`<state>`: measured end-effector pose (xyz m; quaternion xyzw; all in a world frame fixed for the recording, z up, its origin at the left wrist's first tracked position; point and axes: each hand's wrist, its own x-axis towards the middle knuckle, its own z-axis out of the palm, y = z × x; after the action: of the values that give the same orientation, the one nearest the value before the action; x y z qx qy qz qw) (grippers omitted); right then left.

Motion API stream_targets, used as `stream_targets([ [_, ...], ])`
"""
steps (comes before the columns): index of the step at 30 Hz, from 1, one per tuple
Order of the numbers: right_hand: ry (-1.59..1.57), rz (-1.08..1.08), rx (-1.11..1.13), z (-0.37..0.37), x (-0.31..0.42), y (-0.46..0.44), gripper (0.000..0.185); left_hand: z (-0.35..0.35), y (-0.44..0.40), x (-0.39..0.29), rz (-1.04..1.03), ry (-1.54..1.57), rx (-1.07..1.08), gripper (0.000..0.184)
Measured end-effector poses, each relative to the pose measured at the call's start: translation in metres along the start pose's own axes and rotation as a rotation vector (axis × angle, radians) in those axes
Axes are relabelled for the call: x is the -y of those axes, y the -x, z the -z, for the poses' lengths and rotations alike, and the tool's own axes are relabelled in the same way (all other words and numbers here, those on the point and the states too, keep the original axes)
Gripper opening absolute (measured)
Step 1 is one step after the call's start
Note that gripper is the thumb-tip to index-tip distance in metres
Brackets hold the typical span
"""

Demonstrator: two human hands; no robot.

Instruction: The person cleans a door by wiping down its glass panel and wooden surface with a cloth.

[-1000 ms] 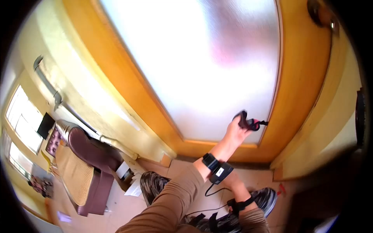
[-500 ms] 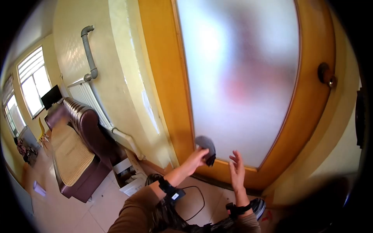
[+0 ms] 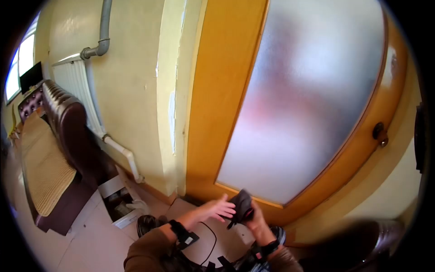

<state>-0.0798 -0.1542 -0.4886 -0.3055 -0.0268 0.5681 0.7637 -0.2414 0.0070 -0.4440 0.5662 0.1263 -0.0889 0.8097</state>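
A dark grey and black item (image 3: 241, 205) hangs in front of the door's lower edge. It looks soft, with a dark opening and a strap-like end hanging down; its exact kind I cannot make out. My right hand (image 3: 257, 223) grips it from the right side, fingers partly hidden behind it. At its left, my left hand (image 3: 217, 209) has its fingers stretched out and apart, the tips close to or just touching the item. Each wrist wears a black band, and a small black box (image 3: 189, 239) sits at the left one.
Ahead stands a wooden door (image 3: 217, 95) with frosted glass (image 3: 308, 113) and a round knob (image 3: 380, 135). To the left are a radiator (image 3: 79, 90), a brown sofa (image 3: 68, 113) with a woven mat (image 3: 45, 167), and an open box (image 3: 118, 201) on the floor. A dark cable (image 3: 215, 245) loops below.
The dark item has passed from my left hand to my right. My left hand has opened beside it. The view has turned left and down, so the door sits farther right.
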Motion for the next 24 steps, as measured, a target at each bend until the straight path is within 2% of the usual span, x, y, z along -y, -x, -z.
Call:
stream_targets([
  [1, 0.071, 0.117, -0.245, -0.065, 0.025, 0.014, 0.048, 0.019, 0.009, -0.01, -0.112, -0.014, 0.051, 0.077],
  [3, 0.316, 0.522, -0.092, -0.143, 0.082, 0.011, 0.049, 0.048, 0.022, -0.024, -0.234, -0.066, -0.151, 0.073],
  [4, 0.408, 0.73, -0.035, -0.182, 0.11, 0.01, 0.051, 0.059, 0.025, -0.023, -0.248, -0.058, -0.132, 0.073],
  [5, 0.599, 0.945, 0.102, -0.241, 0.129, 0.017, 0.051, 0.071, 0.026, -0.02, -0.268, -0.027, -0.231, 0.07],
  [6, 0.816, 1.244, 0.17, -0.281, 0.158, 0.004, 0.053, 0.081, 0.026, -0.017, -0.286, 0.005, -0.331, 0.068],
  [7, 1.058, 1.553, 0.147, -0.333, 0.169, 0.003, 0.05, 0.09, 0.025, -0.006, -0.297, 0.011, -0.317, 0.068],
  [8, 1.551, 2.202, -0.082, -0.411, 0.184, -0.003, 0.044, 0.104, 0.019, 0.007, -0.206, 0.031, -0.336, 0.064],
  [9, 1.576, 2.503, -0.071, -0.441, 0.201, -0.027, 0.039, 0.111, 0.015, 0.018, -0.104, 0.055, -0.363, 0.06],
  [10, 1.659, 2.633, -0.143, -0.464, 0.21, -0.046, 0.039, 0.1, 0.016, 0.012, -0.109, -0.128, -0.386, 0.057],
  [11, 1.725, 2.775, -0.222, -0.482, 0.215, -0.061, 0.039, 0.103, 0.014, 0.016, -0.109, -0.122, -0.379, 0.057],
  [13, 1.93, 2.774, -0.357, -0.494, 0.212, -0.093, 0.04, 0.104, 0.01, 0.022, -0.14, -0.389, -0.215, 0.051],
  [14, 2.084, 2.693, -0.425, -0.492, 0.207, -0.11, 0.043, 0.102, 0.014, 0.02, -0.107, -0.536, -0.247, 0.05],
  [15, 2.182, 2.621, -0.448, -0.482, 0.194, -0.122, 0.047, 0.1, 0.016, 0.018, -0.112, -0.531, -0.244, 0.05],
  [17, 2.278, 2.512, -0.355, -0.458, 0.161, -0.133, 0.057, 0.103, 0.021, 0.016, -0.111, -0.817, -0.228, 0.052],
  [18, 2.354, 2.417, -0.28, -0.443, 0.146, -0.137, 0.06, 0.114, 0.008, 0.033, -0.254, -0.933, -0.232, 0.054],
  [23, 2.765, 1.858, 0.075, -0.334, 0.076, -0.155, 0.058, 0.118, 0.008, 0.043, -0.281, -0.912, -0.275, 0.054],
  [24, 2.851, 1.748, 0.137, -0.31, 0.066, -0.157, 0.055, 0.117, 0.011, 0.04, -0.255, -0.987, -0.296, 0.05],
])
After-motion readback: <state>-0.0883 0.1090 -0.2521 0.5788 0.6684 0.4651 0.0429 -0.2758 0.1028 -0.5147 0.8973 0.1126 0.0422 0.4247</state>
